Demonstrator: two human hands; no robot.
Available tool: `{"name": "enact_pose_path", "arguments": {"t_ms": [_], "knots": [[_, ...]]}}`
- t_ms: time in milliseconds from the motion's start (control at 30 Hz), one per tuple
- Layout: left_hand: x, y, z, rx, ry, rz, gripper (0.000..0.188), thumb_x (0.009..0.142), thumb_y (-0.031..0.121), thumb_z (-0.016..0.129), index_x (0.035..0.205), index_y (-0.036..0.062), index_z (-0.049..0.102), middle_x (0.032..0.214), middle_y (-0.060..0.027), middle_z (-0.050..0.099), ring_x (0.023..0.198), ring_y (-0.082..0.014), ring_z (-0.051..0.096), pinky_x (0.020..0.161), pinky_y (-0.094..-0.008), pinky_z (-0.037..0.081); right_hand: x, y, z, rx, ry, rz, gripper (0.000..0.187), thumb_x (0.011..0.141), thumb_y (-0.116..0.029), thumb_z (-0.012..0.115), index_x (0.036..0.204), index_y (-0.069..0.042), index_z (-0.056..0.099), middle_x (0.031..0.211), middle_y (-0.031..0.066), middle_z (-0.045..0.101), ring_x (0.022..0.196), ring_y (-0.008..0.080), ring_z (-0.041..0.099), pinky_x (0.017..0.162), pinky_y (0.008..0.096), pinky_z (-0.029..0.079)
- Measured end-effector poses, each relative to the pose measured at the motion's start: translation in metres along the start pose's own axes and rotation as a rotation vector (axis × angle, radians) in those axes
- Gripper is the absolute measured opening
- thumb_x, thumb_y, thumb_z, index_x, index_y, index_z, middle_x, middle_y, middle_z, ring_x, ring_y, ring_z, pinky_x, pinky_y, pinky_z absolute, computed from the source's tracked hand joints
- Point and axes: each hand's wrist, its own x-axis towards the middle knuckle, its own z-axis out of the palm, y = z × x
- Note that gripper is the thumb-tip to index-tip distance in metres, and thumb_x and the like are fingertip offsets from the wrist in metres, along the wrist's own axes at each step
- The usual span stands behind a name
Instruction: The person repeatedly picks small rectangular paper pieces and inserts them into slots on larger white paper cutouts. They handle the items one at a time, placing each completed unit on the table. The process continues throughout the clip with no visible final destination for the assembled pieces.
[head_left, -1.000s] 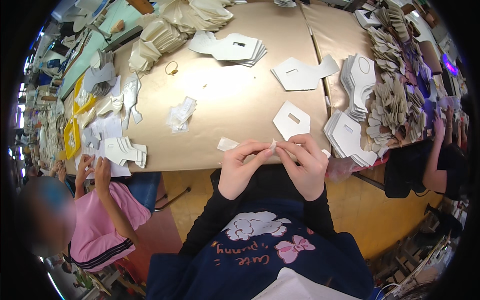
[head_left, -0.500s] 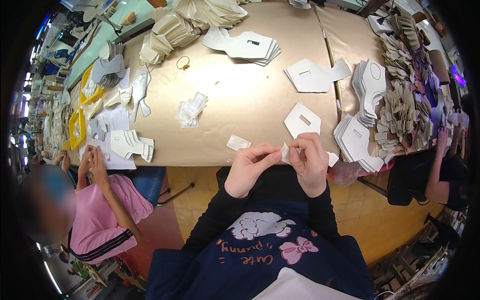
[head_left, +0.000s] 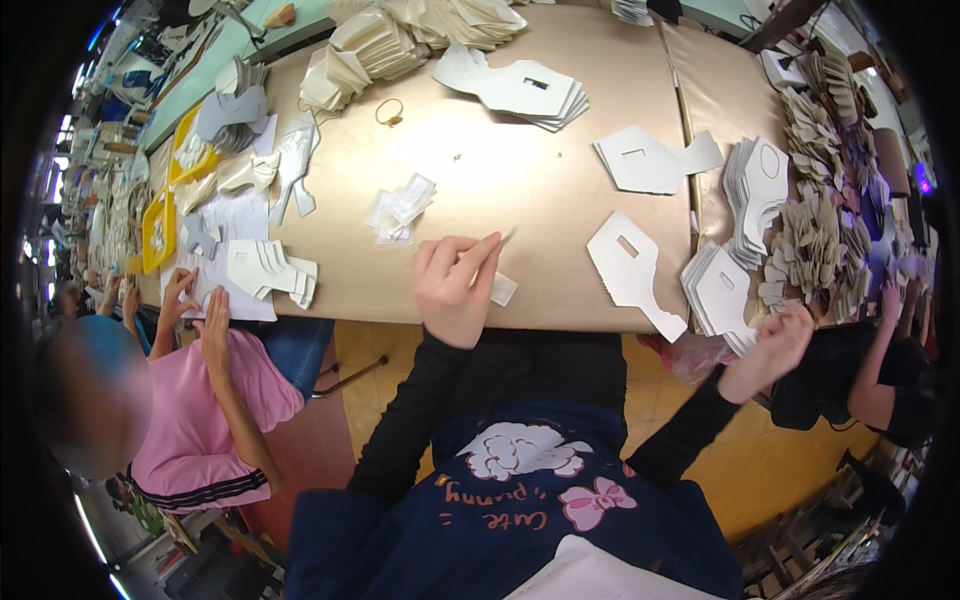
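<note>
My left hand [head_left: 456, 290] is above the table's near edge. Its thumb and finger pinch a small thin piece [head_left: 510, 236], seen almost edge-on. Partly behind this hand lies a small pale translucent patch [head_left: 504, 291]. Away to the right, my right hand [head_left: 768, 352] has its fingers curled together beside a stack of white shaped cards [head_left: 718, 290]; whether anything is in them is hidden. Between my hands, a single white card [head_left: 625, 265] with a slot and a narrow tail lies on the table.
Several translucent patches [head_left: 402, 208] lie mid-table. Slotted cards [head_left: 525, 90] are stacked farther back, and cream pieces [head_left: 365, 55] are piled behind. Another white card [head_left: 650, 160] lies right of centre. A person in pink [head_left: 215, 420] works at the left, near yellow trays [head_left: 158, 235].
My hands were together, pulling at a small pale piece. They have parted: the left moved left and up with the thin piece, the right swung far right. The view has shifted slightly.
</note>
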Motion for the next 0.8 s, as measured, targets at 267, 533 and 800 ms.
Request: {"name": "enact_pose_path", "arguments": {"t_ms": [267, 533, 800], "knots": [[-0.024, -0.013, 0.031, -0.121, -0.394, 0.097, 0.016, 0.081, 0.022, 0.079, 0.094, 0.0129, 0.077, 0.086, -0.0020, 0.063, 0.085, -0.0222, 0.058, 0.077, -0.0372, 0.045, 0.029, -0.040, -0.088, -0.575, 0.363, 0.107, 0.033, 0.101, -0.031, 0.064, 0.087, -0.001, 0.065, 0.075, -0.0036, 0.052, 0.065, 0.0056, 0.040, 0.057, 0.0222, 0.033], [0.036, -0.109, 0.024, 0.118, -0.059, -0.235, 0.025, 0.082, 0.018, 0.077, 0.101, 0.0044, 0.073, 0.099, -0.0125, 0.063, 0.095, -0.0321, 0.058, 0.089, -0.0428, 0.046, 0.019, -0.047, -0.062, -0.228, 0.420, -0.091, 0.014, 0.097, -0.005, 0.058, 0.094, 0.002, 0.069, 0.087, 0.0003, 0.065, 0.055, 0.0034, 0.035, 0.050, 0.0206, 0.024], [0.050, -0.139, 0.014, -0.076, -0.306, -0.497, 0.033, 0.074, 0.016, 0.082, 0.102, 0.0033, 0.072, 0.097, -0.0117, 0.062, 0.087, -0.0271, 0.063, 0.082, -0.0380, 0.052, 0.003, -0.034, -0.025, -0.114, 0.154, -0.105, 0.015, 0.100, -0.003, 0.056, 0.108, 0.001, 0.068, 0.093, 0.0014, 0.068, 0.058, 0.0005, 0.035, 0.050, 0.0183, 0.025]]}}
